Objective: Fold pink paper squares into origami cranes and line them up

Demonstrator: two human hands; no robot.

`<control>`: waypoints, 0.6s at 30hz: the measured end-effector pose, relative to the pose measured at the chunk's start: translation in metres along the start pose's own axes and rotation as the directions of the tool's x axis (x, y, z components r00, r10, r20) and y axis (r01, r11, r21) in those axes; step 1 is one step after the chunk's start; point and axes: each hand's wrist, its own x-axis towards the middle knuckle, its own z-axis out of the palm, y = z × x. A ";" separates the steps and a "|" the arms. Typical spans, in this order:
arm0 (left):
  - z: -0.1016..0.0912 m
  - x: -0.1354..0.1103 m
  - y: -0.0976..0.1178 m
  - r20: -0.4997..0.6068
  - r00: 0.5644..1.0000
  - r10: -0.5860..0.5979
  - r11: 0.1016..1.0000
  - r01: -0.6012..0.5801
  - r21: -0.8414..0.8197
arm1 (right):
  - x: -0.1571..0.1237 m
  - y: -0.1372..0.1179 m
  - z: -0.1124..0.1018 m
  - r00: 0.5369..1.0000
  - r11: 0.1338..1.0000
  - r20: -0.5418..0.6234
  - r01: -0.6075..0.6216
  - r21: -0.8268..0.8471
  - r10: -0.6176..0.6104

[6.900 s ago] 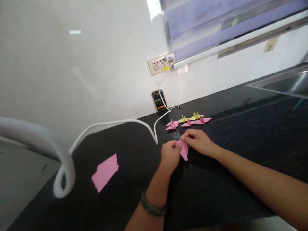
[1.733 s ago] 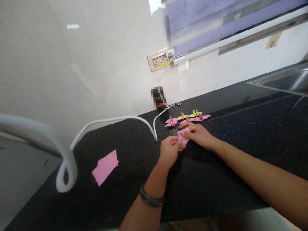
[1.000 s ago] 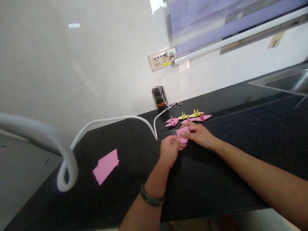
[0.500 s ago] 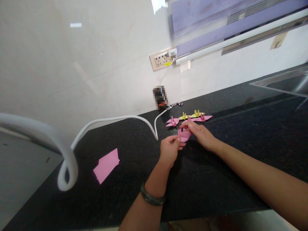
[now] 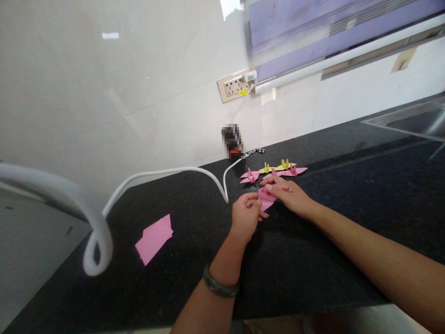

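Note:
A small folded pink paper is pinched between both my hands just above the black counter. My left hand, with a dark bangle on its wrist, grips the paper's left side. My right hand presses its fingertips on the paper's top right edge. Just behind my hands lie several finished paper cranes, pink and yellow, in a row.
A stack of pink paper sheets lies on the counter at the left. A white cable runs from a wall socket across the counter. A phone leans against the wall. A steel sink is at the far right.
The paper was turned and refolded between my hands, and my hands shifted slightly away from me toward the cranes. Over the last half second the fingers closed tighter on the fold.

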 end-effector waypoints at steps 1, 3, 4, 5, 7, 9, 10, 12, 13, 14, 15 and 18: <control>0.000 0.000 0.000 0.007 1.000 0.020 1.000 -0.020 0.014 | 0.000 0.000 0.000 1.000 1.000 0.004 -0.003 0.004 0.003; -0.001 0.000 0.001 0.011 0.999 0.049 0.999 -0.049 0.023 | 0.000 -0.001 0.000 1.000 1.000 0.009 -0.003 0.011 0.003; -0.001 0.000 0.002 0.007 0.998 0.057 0.998 -0.057 0.020 | 0.000 -0.001 0.000 1.000 1.000 0.012 -0.001 0.014 0.001; -0.001 -0.001 0.002 0.000 0.998 0.062 0.998 -0.062 0.018 | 0.000 -0.001 0.000 1.000 1.000 0.011 -0.002 0.017 0.002; -0.001 -0.001 0.002 -0.013 0.998 0.069 0.998 -0.069 0.013 | 0.000 -0.001 0.000 1.000 1.000 0.009 -0.008 0.020 0.008; -0.001 -0.001 0.002 -0.028 0.997 0.075 0.997 -0.074 0.011 | -0.001 -0.001 0.001 1.000 1.000 0.009 -0.011 0.023 0.011; -0.001 -0.001 0.002 -0.037 0.996 0.077 0.997 -0.077 0.011 | -0.001 -0.001 0.001 1.000 1.000 0.011 -0.010 0.024 0.010; -0.001 -0.001 0.002 -0.054 0.995 0.086 0.996 -0.085 0.006 | -0.001 -0.001 0.001 1.000 1.000 0.010 -0.003 0.028 0.002; -0.001 -0.001 0.002 -0.063 0.994 0.091 0.996 -0.091 0.004 | 0.000 -0.001 0.001 1.000 1.000 0.005 0.001 0.031 -0.001; -0.001 0.000 0.003 -0.068 0.993 0.096 0.995 -0.096 0.003 | 0.000 -0.001 0.001 1.000 0.999 0.003 0.002 0.034 -0.002; -0.001 0.000 0.003 -0.073 0.992 0.099 0.995 -0.098 0.006 | 0.000 -0.002 0.001 1.000 0.999 0.002 0.002 0.037 -0.002; 0.000 -0.001 0.003 -0.073 0.993 0.091 0.996 -0.089 0.029 | 0.000 -0.003 0.001 1.000 0.999 0.018 0.005 0.042 -0.006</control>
